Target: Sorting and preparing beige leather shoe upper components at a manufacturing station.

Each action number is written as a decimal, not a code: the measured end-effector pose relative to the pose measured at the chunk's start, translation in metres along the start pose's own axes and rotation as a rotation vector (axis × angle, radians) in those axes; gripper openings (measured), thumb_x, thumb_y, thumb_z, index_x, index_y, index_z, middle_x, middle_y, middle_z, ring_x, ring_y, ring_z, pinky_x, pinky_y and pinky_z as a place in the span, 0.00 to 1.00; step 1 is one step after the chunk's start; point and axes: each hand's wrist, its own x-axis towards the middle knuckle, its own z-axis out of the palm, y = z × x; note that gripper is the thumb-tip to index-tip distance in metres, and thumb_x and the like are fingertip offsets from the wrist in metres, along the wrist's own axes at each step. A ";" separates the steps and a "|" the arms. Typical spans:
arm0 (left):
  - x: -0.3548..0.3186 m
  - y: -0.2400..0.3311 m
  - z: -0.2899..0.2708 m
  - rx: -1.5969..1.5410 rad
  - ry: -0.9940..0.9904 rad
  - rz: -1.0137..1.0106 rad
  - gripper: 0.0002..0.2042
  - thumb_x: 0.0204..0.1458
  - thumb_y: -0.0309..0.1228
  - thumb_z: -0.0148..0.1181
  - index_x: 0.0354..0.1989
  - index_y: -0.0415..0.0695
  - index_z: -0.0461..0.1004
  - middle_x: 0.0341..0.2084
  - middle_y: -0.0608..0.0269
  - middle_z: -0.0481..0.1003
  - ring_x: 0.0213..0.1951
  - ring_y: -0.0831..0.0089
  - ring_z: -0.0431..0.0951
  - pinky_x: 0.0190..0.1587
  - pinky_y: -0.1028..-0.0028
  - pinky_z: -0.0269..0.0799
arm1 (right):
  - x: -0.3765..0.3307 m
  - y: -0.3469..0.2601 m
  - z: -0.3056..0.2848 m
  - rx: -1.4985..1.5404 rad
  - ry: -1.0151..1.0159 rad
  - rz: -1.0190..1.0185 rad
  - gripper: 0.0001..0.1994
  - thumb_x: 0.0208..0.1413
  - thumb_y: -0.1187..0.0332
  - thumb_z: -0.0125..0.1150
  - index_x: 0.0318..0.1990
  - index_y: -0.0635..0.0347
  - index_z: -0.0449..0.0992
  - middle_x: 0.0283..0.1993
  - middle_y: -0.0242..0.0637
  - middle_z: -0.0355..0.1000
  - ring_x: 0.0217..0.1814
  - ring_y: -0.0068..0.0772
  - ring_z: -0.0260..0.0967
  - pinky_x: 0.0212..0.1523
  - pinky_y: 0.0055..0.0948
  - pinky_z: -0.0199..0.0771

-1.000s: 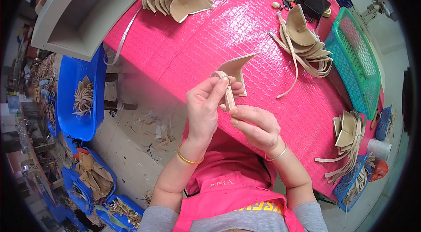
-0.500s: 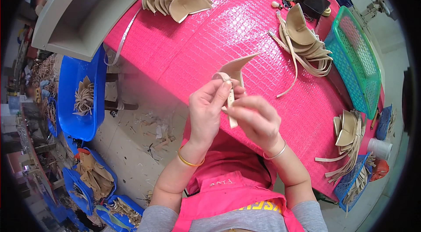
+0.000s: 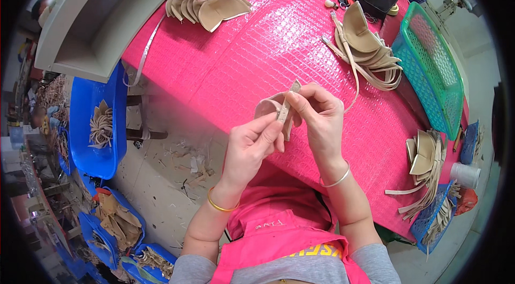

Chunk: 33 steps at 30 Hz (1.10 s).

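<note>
In front of my body, above the near edge of the pink-covered table [image 3: 236, 96], both hands hold a beige sandal upper [image 3: 266, 106] with a narrow strap. My left hand [image 3: 248, 147] pinches the strap's lower part between thumb and fingers. The thumb and forefinger of my right hand [image 3: 325, 115] close on the strap near its upper end, which points up with a rough greyish side showing. A curved band of the upper loops beside the left fingertips; the rest is partly hidden behind the hands.
Stacked beige uppers [image 3: 206, 2] lie at the far left, more uppers [image 3: 365, 37] with long straps at the right. A green basket [image 3: 432, 64] stands along the right edge. Blue bins [image 3: 96, 158] holding pieces are on the left; a blue basket [image 3: 429, 219] is at the near right.
My right hand has moved up from the strap's lower end to its upper end. The upper has been turned over, so its wide panel no longer points up and right.
</note>
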 end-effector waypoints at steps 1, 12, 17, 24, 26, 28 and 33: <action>0.000 0.001 0.000 -0.001 0.000 0.000 0.11 0.53 0.27 0.47 0.41 0.34 0.70 0.18 0.71 0.67 0.17 0.87 0.61 0.21 0.87 0.57 | 0.000 -0.003 -0.002 -0.001 0.000 0.000 0.05 0.48 0.73 0.56 0.28 0.66 0.73 0.24 0.30 0.69 0.25 0.16 0.64 0.26 0.16 0.63; 0.004 0.017 -0.003 0.025 -0.047 -0.037 0.13 0.53 0.26 0.45 0.45 0.33 0.67 0.26 0.65 0.71 0.27 0.81 0.70 0.33 0.80 0.68 | -0.007 -0.008 -0.007 0.261 -0.139 0.024 0.06 0.50 0.75 0.53 0.35 0.68 0.71 0.31 0.36 0.70 0.29 0.21 0.65 0.29 0.16 0.67; 0.007 0.009 -0.013 -0.028 -0.061 -0.102 0.13 0.54 0.29 0.46 0.41 0.32 0.70 0.25 0.62 0.73 0.27 0.78 0.71 0.36 0.76 0.70 | -0.007 -0.001 -0.014 -0.077 -0.149 -0.282 0.08 0.43 0.79 0.56 0.33 0.62 0.73 0.32 0.35 0.71 0.31 0.26 0.68 0.33 0.23 0.68; 0.018 0.005 -0.002 0.032 0.107 -0.036 0.12 0.52 0.31 0.49 0.31 0.32 0.73 0.21 0.58 0.74 0.24 0.76 0.73 0.30 0.79 0.70 | -0.026 0.003 -0.015 -0.623 -0.285 -0.844 0.09 0.35 0.77 0.58 0.30 0.63 0.73 0.35 0.41 0.71 0.31 0.36 0.70 0.31 0.28 0.71; 0.021 -0.004 0.002 -0.030 0.198 0.034 0.11 0.50 0.30 0.51 0.27 0.32 0.73 0.20 0.55 0.74 0.25 0.72 0.76 0.31 0.78 0.71 | -0.029 0.008 -0.014 -0.671 -0.337 -0.925 0.09 0.35 0.77 0.58 0.29 0.65 0.72 0.35 0.43 0.71 0.32 0.36 0.70 0.31 0.29 0.72; 0.022 -0.009 0.007 -0.079 0.231 0.036 0.11 0.51 0.30 0.50 0.28 0.32 0.73 0.20 0.55 0.74 0.25 0.71 0.76 0.31 0.78 0.71 | -0.031 0.012 -0.014 -0.673 -0.315 -0.904 0.09 0.36 0.77 0.58 0.29 0.67 0.72 0.35 0.44 0.70 0.34 0.39 0.71 0.32 0.30 0.73; 0.023 -0.016 0.013 -0.135 0.296 -0.002 0.11 0.52 0.29 0.49 0.27 0.32 0.73 0.21 0.56 0.74 0.25 0.73 0.75 0.29 0.79 0.69 | -0.032 0.018 -0.015 -0.670 -0.339 -0.865 0.09 0.36 0.77 0.57 0.30 0.67 0.71 0.36 0.45 0.70 0.35 0.40 0.71 0.33 0.31 0.74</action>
